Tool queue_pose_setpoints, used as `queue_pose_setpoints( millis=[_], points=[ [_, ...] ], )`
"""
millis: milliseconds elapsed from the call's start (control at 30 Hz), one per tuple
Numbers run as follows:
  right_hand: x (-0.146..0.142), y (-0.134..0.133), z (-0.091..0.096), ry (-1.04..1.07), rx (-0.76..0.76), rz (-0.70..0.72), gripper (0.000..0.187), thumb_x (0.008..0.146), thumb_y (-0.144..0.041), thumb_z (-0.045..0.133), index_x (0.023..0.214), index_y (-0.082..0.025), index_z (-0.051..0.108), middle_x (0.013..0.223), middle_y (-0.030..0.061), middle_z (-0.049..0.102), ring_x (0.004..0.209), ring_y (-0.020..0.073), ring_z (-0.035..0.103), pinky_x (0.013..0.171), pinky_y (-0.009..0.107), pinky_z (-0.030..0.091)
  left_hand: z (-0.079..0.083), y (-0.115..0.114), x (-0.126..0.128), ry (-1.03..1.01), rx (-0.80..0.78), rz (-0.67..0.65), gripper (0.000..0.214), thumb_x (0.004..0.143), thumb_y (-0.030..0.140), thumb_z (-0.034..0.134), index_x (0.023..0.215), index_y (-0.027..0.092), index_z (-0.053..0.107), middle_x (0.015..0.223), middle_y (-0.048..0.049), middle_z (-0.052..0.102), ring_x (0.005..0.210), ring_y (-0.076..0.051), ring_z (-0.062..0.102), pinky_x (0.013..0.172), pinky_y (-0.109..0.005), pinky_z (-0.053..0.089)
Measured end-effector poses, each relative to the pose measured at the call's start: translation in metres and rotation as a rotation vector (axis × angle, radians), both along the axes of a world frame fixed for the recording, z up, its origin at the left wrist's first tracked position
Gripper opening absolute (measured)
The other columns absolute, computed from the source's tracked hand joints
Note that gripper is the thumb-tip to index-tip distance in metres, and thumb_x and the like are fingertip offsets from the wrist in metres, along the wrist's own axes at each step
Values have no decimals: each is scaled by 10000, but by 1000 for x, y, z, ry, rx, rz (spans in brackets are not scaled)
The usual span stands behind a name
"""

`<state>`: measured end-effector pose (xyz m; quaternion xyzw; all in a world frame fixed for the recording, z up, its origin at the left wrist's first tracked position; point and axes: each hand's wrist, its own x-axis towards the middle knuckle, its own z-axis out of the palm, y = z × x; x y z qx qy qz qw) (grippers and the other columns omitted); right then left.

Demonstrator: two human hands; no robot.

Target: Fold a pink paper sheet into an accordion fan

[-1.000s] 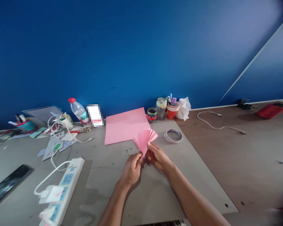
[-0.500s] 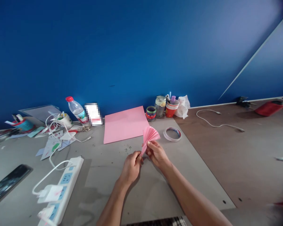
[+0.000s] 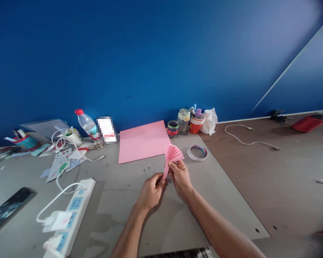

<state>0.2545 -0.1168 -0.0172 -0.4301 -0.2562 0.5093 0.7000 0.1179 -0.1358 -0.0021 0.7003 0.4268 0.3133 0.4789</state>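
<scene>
A pleated pink paper fan (image 3: 173, 153) is held between my two hands, its folds spread at the top and gathered narrow below. My left hand (image 3: 152, 190) pinches the narrow bottom end. My right hand (image 3: 181, 176) grips the fan higher up, with the thumb pressed on the pleats; some of its fingers are hidden behind the paper. Just beyond lies a flat stack of pink paper (image 3: 142, 141). A roll of tape (image 3: 197, 153) rests on the table to the right of the fan.
At the back stand a red paper cup (image 3: 197, 124) with pens, a glass jar (image 3: 183, 122), small tape rolls (image 3: 173, 129) and a tilted bottle (image 3: 86, 123). A power strip (image 3: 79, 204) with white cables and a phone (image 3: 12, 209) lie on the left.
The fan and both hands have shifted slightly to the right. The fan now stands a little more upright, and my left thumb has moved on its lower end.
</scene>
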Motion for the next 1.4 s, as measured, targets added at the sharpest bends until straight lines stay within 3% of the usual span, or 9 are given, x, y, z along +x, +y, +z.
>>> queue_pose_setpoints(
  millis=[167, 333, 567, 800, 967, 1067, 1167, 1300, 1400],
  points=[
    [-8, -10, 3, -198, 17, -67, 195, 709, -324, 678, 747, -194, 538, 522, -67, 552, 429, 76, 443, 425, 193, 362, 6, 4, 2, -240, -81, -23, 396, 852, 425, 556, 1146, 162, 586, 1101, -112, 671, 961, -210, 639, 885, -325, 494],
    [-19, -17, 3, -381, -2, -89, 167, 743, -331, 639, 756, -189, 551, 571, -54, 560, 469, 82, 456, 436, 195, 376, 1, 7, 7, -212, -179, 112, 308, 828, 428, 567, 928, 143, 632, 844, -75, 702, 651, -165, 650, 628, -277, 531],
    [-11, -12, 9, -166, 16, 40, 349, 741, -378, 656, 1009, -205, 517, 612, -73, 571, 376, 55, 402, 372, 189, 338, 3, 5, 4, -199, -219, 131, 277, 840, 424, 527, 801, 157, 590, 634, 12, 613, 456, -100, 546, 446, -216, 457],
    [2, -8, 11, -86, 32, 22, 596, 672, -374, 725, 1182, -256, 440, 975, 8, 601, 469, 42, 444, 406, 196, 368, 7, 3, 1, -172, -305, 37, 307, 806, 467, 549, 755, 164, 564, 576, 21, 600, 411, -94, 509, 395, -205, 412],
    [6, -7, 8, -226, 16, -35, 716, 675, -413, 720, 1296, -327, 374, 1293, 76, 423, 586, 53, 512, 500, 226, 448, 10, 3, 1, -132, -302, 72, 303, 800, 460, 554, 724, 167, 551, 578, 19, 606, 398, -81, 484, 389, -194, 377],
    [8, -10, 8, -282, 48, -27, 730, 703, -403, 695, 1333, -341, 332, 1280, 72, 427, 581, 53, 503, 535, 245, 455, 11, 3, 0, -110, -291, 105, 298, 797, 458, 551, 728, 169, 558, 575, 22, 604, 407, -82, 484, 399, -192, 361],
    [8, -15, 9, -414, 102, -87, 565, 725, -364, 682, 1229, -268, 446, 1024, 27, 547, 597, 82, 478, 544, 237, 420, 12, 4, 1, -100, -277, 151, 291, 807, 449, 531, 733, 169, 557, 578, 24, 598, 414, -80, 480, 414, -195, 356],
    [4, -22, 17, -636, 162, -129, 146, 775, -322, 618, 803, -202, 538, 717, -28, 496, 617, 109, 436, 573, 240, 380, 12, 3, 3, -82, -254, 191, 280, 814, 438, 521, 733, 173, 559, 572, 29, 582, 422, -78, 468, 425, -195, 346],
    [1, -25, 23, -731, 150, -116, 179, 794, -287, 573, 666, -198, 485, 626, -46, 439, 586, 106, 395, 559, 239, 340, 11, 2, 3, -52, -214, 191, 274, 823, 438, 509, 748, 181, 568, 575, 33, 575, 436, -84, 472, 437, -198, 344]
  ],
)
